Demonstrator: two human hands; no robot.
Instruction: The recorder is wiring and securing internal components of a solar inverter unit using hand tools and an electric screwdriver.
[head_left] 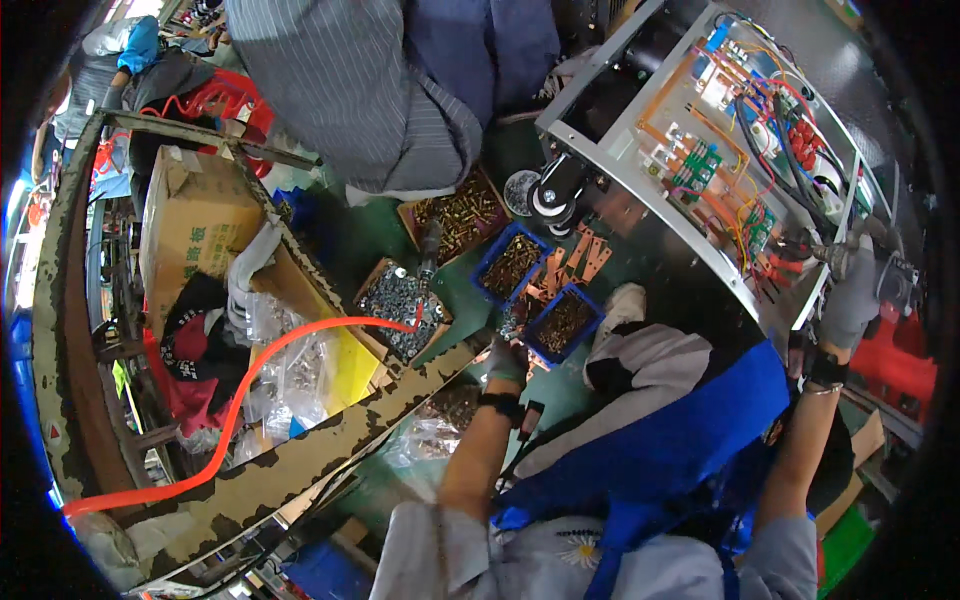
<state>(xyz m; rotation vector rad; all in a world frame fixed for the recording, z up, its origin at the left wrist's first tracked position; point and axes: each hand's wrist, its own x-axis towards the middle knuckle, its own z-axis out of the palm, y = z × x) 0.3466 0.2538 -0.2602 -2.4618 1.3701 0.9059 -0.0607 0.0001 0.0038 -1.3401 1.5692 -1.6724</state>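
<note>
From my remote place I see a brown cardboard carton (pixel 205 215) within a metal frame (pixel 260 488) of peeling paint. Clear plastic bags (pixel 298 375) lie near it. Another person (pixel 335 90) wears grey striped clothing.

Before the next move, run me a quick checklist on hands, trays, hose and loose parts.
1. Left hand near the closer blue tray: ok, by its near-left side.
2. Left hand's grip: cannot tell; fingers are unclear.
3. Right hand's grip: cannot tell; it is at the right end of the open cabinet.
4. Both blue trays upright: ok, small fasteners inside.
5. Orange hose clear of cabinet: ok, well to its left.
6. Loose parts contained: not ok; copper-coloured strips lie beside the trays.
</note>
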